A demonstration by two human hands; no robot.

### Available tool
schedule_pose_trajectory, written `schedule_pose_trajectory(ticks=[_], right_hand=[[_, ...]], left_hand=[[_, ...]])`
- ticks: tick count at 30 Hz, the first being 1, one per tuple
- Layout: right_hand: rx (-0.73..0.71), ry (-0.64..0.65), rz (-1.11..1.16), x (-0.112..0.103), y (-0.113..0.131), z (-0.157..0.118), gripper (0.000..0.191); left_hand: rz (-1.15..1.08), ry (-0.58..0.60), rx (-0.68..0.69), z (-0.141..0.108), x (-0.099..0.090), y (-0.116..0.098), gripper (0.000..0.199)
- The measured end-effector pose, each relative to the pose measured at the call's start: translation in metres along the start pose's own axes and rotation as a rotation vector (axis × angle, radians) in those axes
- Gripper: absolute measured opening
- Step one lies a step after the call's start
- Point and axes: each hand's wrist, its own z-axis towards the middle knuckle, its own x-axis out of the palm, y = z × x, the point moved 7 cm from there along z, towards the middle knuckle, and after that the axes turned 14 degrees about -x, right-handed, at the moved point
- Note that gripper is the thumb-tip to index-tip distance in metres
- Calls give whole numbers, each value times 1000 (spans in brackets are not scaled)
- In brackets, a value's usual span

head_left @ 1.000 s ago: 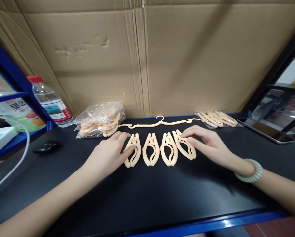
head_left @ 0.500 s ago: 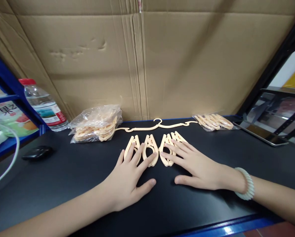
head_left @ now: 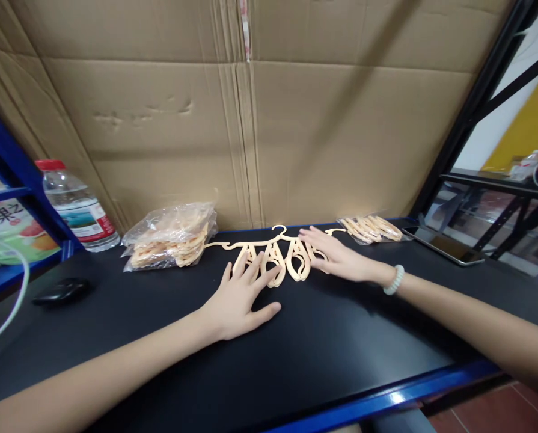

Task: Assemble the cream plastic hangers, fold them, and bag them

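Several folded cream plastic clothes hangers (head_left: 298, 278) lie side by side on the black tabletop (head_left: 305, 343). Just behind them is an unfolded cream clothes hanger (head_left: 256, 243), hook toward the cardboard. My left hand (head_left: 237, 304) is palm down with fingers spread, its fingertips over the left folded hangers. Fingers stretched out, my right hand (head_left: 343, 260) is over the rightmost folded hanger and hides part of it, along with part of the unfolded hanger's right arm. Neither hand grasps anything; whether the fingertips touch the hangers I cannot tell.
A plastic bag of hangers (head_left: 172, 237) sits at back left, a smaller bag (head_left: 371, 228) at back right. Beside that lies a flat tablet-like device (head_left: 444, 245). A water bottle (head_left: 82, 210) and black mouse (head_left: 62, 290) are left. Cardboard (head_left: 160, 120) stands behind.
The folded hangers have slid away from me, up against the unfolded hanger. Both hands moved forward, the right one reaching farther. The camera view has shifted too.
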Motion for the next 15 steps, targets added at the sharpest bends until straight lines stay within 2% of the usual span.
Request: schedule_pose_trajectory(ticks=[2,6,11,15], right_hand=[[85,-118,-46,-14,-31,2,52],[151,-112,-59,-18,-76,8,39],[146,-60,-10,-6,-91,17,23],[178,-105,-14,-8,-93,18,19]], left_hand=[[10,-102,40,-4,-6,-2,60],[40,-235,198,-21,-17,-16,47],[23,-274,289,-37,-24,-26,35],[-41,-289,291,-40,-26,-23,29]])
